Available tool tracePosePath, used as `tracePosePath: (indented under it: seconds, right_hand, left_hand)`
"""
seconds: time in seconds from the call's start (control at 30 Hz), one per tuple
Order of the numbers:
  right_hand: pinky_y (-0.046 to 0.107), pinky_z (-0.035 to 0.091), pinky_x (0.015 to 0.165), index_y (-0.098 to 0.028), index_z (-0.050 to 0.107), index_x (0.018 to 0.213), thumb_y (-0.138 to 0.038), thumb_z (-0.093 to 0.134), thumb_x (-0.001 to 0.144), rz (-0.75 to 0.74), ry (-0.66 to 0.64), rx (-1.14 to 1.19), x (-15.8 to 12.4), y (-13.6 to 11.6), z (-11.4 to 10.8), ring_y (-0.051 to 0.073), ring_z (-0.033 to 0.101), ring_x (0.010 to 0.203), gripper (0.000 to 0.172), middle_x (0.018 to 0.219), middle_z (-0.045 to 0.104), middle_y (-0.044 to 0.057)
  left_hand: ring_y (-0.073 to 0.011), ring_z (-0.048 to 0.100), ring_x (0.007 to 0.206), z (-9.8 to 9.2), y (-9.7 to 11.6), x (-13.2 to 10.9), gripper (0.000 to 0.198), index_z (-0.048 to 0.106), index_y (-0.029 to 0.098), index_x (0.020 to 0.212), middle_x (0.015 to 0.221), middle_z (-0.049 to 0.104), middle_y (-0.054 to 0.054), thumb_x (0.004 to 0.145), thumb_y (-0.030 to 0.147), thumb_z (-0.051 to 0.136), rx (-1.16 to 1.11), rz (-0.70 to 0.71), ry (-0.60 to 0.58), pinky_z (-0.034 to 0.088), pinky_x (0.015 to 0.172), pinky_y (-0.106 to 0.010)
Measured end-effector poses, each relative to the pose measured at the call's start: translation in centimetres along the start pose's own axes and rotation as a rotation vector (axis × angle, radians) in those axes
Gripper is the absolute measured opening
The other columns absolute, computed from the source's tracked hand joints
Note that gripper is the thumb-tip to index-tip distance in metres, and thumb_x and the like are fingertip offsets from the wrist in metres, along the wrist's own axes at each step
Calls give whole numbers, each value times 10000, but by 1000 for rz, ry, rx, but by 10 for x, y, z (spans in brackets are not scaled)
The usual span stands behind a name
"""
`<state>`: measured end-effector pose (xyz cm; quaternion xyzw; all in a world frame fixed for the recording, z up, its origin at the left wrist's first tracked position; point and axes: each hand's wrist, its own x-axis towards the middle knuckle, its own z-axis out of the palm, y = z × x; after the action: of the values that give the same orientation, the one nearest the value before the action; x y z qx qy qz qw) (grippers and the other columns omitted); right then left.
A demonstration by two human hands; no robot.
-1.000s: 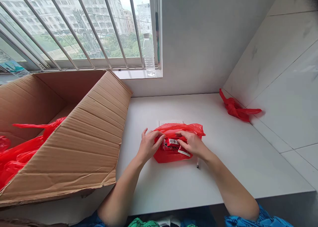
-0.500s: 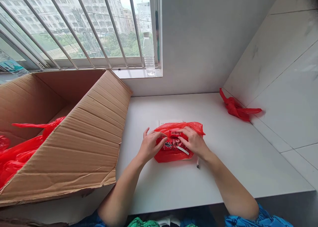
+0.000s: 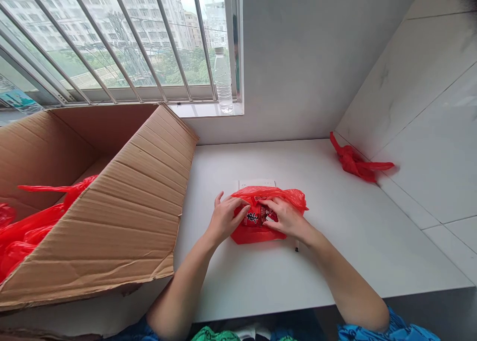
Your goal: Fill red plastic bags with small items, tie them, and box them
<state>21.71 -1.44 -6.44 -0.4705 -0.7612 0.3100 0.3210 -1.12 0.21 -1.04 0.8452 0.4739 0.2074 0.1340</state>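
A red plastic bag (image 3: 248, 237) lies with its mouth spread on the white tabletop, and small red snack packets (image 3: 252, 217) with dark and white lettering show inside. At the bag's left side, my left hand (image 3: 226, 217) has its fingers and thumb curled over the rim, holding it. My right hand (image 3: 285, 216) reaches in from the right, thumb and fingers apart over the packets, touching them. Its palm and fingers hide part of the contents. A pen (image 3: 296, 246) pokes out beside my right wrist.
To the left stands a large open cardboard box (image 3: 141, 202) with red plastic bags (image 3: 40, 226) inside. A knotted red bag (image 3: 354, 163) rests against the tiled wall at right. Behind the working bag is a white flat object (image 3: 257, 183). A clear bottle (image 3: 223, 82) stands on the windowsill.
My right hand has shifted left and slightly lower over the packets, covering the white-edged one. The bag's back rim has dropped a little, showing more of the white object. My left hand stays put.
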Motion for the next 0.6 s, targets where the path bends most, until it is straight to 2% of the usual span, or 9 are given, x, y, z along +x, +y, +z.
tracePosePath:
  seconds: [0.07, 0.17, 0.23, 0.33, 0.4, 0.5, 0.6]
  right_hand:
    - [419, 568, 803, -297, 578, 1320, -212, 616, 861, 7, 81, 48, 1, -3, -1, 229, 633, 946, 468, 1110, 611, 71]
    - [387, 580, 745, -306, 665, 1146, -226, 526, 942, -48, 215, 139, 1, -8, -3, 210, 640, 910, 260, 1055, 595, 66]
    - [391, 584, 767, -296, 700, 1032, -244, 529, 959, -138, 280, 176, 1, -13, -4, 217, 641, 937, 193, 1005, 599, 67]
    - [408, 580, 842, -300, 711, 989, -218, 575, 950, -335, 364, 206, 2, -20, -2, 220, 637, 1004, 164, 993, 633, 53]
    - [417, 573, 876, -304, 715, 958, -173, 601, 932, -456, 413, 195, 3, -25, 1, 219, 630, 1032, 176, 973, 653, 38]
    - [423, 570, 895, -300, 716, 911, -135, 600, 922, -505, 409, 174, 3, -29, 6, 228, 602, 1122, 202, 1073, 645, 46]
    - [475, 551, 961, -300, 686, 1054, -210, 670, 887, -389, 318, 210, 1, -27, 7, 271, 538, 1257, 191, 1332, 540, 79]
  left_hand:
    - [-170, 648, 935, 0, 1, 0, 240, 661, 275, 928, 903, 737, 26, 994, 385, 458, 2, 5, 1, 129, 1204, -530]
    - [-171, 646, 972, 0, 3, 0, 228, 652, 276, 962, 950, 737, 22, 998, 385, 456, 2, 16, 12, 125, 1209, -518]
    - [-171, 642, 1009, 0, 4, 0, 229, 645, 277, 1003, 1008, 733, 16, 1003, 392, 448, -6, 11, 19, 122, 1212, -510]
    - [-171, 628, 1057, 0, 7, 1, 264, 637, 286, 1054, 1082, 719, 10, 1022, 395, 399, -18, -15, 14, 117, 1212, -510]
    - [-170, 616, 1052, -1, 8, 1, 284, 641, 281, 1002, 1033, 718, 18, 1029, 383, 378, -25, -20, -6, 115, 1207, -518]
    - [-157, 608, 936, -2, 10, 0, 325, 602, 234, 815, 826, 681, 29, 1020, 377, 395, -77, -11, -24, 156, 1199, -503]
    - [-141, 595, 867, -3, 10, 0, 307, 554, 215, 774, 787, 650, 30, 1007, 369, 425, -143, -10, 28, 201, 1193, -475]
